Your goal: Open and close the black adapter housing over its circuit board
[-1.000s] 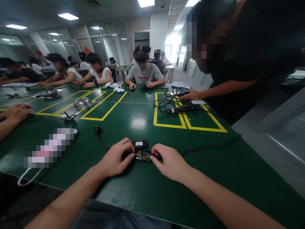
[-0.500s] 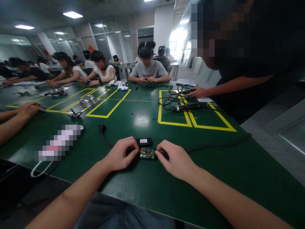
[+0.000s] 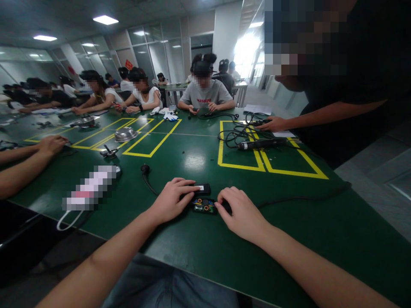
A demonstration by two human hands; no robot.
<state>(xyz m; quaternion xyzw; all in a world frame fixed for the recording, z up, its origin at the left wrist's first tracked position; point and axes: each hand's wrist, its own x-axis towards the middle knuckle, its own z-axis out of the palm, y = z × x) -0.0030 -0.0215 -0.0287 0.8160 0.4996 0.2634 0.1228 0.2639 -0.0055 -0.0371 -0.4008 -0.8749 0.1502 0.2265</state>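
Note:
A small black case half with a circuit board (image 3: 204, 206) lies on the green table, its copper coils and coloured wires showing. Just behind it rests a black cover (image 3: 206, 188) with a white label. The outstretched fingers of my left hand (image 3: 175, 197) lie over the left part of this cover. The left thumb is beside the board's left end. My right hand (image 3: 239, 213) is closed at the board's right end, thumb and fingers pinching the black cable (image 3: 279, 202) where it meets the case. The right fingertips partly hide that joint.
A black plug (image 3: 145, 170) on a short cord lies left of my hands. A metal bowl (image 3: 126, 134) and a pixelated pale object (image 3: 93, 184) are further left. Coiled cables and a black electric screwdriver (image 3: 257, 144) lie at right, near a standing person's hand (image 3: 276, 124).
My left hand has gone from the board's left end to the cover, its fingers stretching out over it. My right hand stays at the cable end. The view has shifted slightly.

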